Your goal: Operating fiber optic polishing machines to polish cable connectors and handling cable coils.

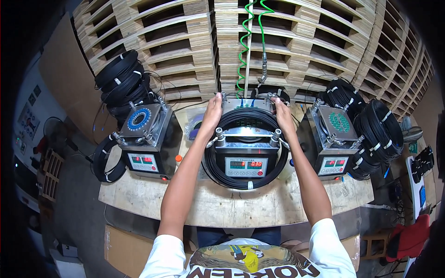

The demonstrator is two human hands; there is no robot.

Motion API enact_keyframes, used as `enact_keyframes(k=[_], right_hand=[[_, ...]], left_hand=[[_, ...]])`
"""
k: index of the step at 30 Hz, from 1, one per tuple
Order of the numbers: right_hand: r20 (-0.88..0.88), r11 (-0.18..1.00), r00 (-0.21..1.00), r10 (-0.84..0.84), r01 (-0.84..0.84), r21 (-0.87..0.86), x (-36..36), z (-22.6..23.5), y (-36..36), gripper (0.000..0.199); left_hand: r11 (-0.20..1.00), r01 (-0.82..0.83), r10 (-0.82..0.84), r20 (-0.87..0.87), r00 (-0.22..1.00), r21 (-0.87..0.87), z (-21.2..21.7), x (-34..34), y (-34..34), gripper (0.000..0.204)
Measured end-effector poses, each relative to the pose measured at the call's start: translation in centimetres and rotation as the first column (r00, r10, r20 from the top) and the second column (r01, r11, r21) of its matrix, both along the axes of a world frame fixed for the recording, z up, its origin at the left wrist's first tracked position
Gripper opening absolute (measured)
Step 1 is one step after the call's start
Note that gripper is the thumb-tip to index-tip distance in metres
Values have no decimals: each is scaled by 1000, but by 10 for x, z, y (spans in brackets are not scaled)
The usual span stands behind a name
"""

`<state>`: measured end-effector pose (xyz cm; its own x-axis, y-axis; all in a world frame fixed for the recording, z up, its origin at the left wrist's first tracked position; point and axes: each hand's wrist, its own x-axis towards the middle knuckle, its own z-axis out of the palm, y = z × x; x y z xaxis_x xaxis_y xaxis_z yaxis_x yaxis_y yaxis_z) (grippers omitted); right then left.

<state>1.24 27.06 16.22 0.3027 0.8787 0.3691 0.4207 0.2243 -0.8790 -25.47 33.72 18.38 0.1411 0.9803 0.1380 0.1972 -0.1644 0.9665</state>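
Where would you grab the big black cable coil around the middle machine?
Probably grip the black cable coil two-handed by its left and right sides, from outside: the wide ring loops around the front panel of the middle machine, its sides showing beyond the panel.

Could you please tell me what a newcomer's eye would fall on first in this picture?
Probably the big black cable coil framing the lit panel at the centre, between the left hand and right hand. Next, bright green hosing hangs above, in front of stacked wooden pallets.
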Motion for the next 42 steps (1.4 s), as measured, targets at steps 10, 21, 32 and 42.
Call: enact_keyframes(k=[10, 21, 32, 42], right_hand=[[-77, 999, 997, 22, -19, 41, -5, -3, 3, 53], [-100, 999, 995, 17, -13, 40, -3, -3, 2, 51], [-157, 987, 986, -57, 79, 139, -12, 3, -5, 48], [-254, 931, 965, -68, -30, -364, 32, 22, 54, 58]], left_hand=[[999, -38, 39, 55, 998, -12, 2, -3, -4, 78], [999, 37, -36, 29, 999, -32, 8, -2, -7, 80], [999, 22, -21, 22, 1000, -36, 5, -1, -5, 74], [999, 34, -34, -11, 999, 41, 0, -5, -1, 70]])
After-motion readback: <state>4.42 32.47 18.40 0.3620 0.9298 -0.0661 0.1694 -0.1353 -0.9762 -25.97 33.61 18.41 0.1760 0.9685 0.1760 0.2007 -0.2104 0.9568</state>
